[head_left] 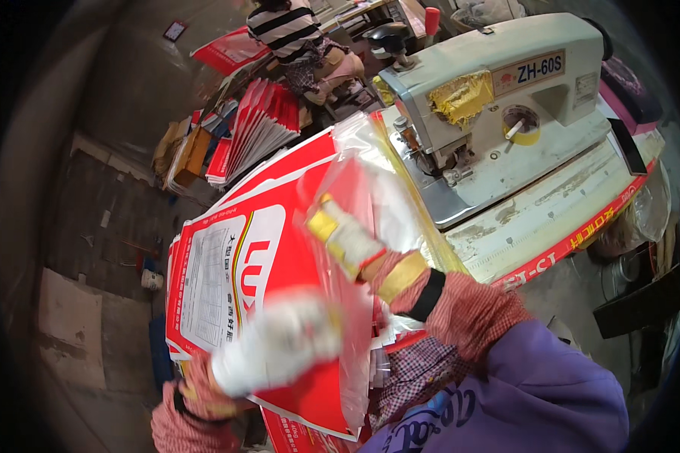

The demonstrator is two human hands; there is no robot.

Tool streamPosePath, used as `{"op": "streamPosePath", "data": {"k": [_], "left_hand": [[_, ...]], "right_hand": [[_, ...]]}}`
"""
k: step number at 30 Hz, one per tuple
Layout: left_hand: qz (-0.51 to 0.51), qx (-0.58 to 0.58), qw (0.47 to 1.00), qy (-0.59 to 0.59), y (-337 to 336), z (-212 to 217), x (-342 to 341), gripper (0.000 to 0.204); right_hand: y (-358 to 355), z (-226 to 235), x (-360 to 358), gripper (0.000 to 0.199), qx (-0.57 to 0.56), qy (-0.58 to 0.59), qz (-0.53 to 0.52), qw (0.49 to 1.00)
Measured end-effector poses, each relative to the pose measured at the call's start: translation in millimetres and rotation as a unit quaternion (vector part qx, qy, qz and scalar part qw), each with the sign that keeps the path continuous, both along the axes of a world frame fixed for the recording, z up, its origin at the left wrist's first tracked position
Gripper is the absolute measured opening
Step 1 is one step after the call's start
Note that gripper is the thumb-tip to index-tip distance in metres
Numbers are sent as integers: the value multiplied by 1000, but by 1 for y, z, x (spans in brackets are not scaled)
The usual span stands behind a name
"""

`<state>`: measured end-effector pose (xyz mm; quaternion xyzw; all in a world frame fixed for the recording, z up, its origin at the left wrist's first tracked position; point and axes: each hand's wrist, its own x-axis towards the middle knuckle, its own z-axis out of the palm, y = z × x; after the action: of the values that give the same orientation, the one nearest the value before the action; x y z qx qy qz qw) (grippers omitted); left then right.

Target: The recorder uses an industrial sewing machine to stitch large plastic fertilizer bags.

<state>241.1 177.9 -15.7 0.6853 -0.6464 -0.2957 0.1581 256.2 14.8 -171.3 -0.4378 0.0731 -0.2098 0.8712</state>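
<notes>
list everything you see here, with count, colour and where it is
bag stack: one, red and white, centre
fanned bag pile: one, red and white, upper left
sewing machine: one, pale grey-green, upper right
tape roll: one, yellow, against the machine
flat slab: one, dark, machine's right
printed strip: one, red, machine table's near edge
box: one, orange-brown, left of the pile
tub: one, whitish, left
co-worker: one, striped black-and-white top, top
background clutter: uncountable, mixed colours, around the rim
sweatshirt: one, purple, lower right
left hand: one, white glove, blurred, over the bag stack
right hand: one, white-and-yellow glove, at the bags' clear film
</notes>
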Motion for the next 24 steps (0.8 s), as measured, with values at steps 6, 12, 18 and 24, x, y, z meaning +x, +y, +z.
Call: {"op": "streamPosePath", "data": {"k": [6, 12, 18, 24], "left_hand": [[36, -247, 789, -561, -182, -6, 62, 47], [-193, 50, 888, -414, -197, -54, 54, 8], [49, -272, 602, -749, -210, -59, 100, 11], [135, -62, 712, -687, -233, -22, 90, 11]], "right_hand": [[11, 40, -48, 46, -285, 117, 15, 951], [7, 35, -47, 45, -450, 145, 82, 877], [21, -6, -17, 39, -528, 130, 83, 835], [59, -4, -36, 33, -444, 110, 55, 888]]}}
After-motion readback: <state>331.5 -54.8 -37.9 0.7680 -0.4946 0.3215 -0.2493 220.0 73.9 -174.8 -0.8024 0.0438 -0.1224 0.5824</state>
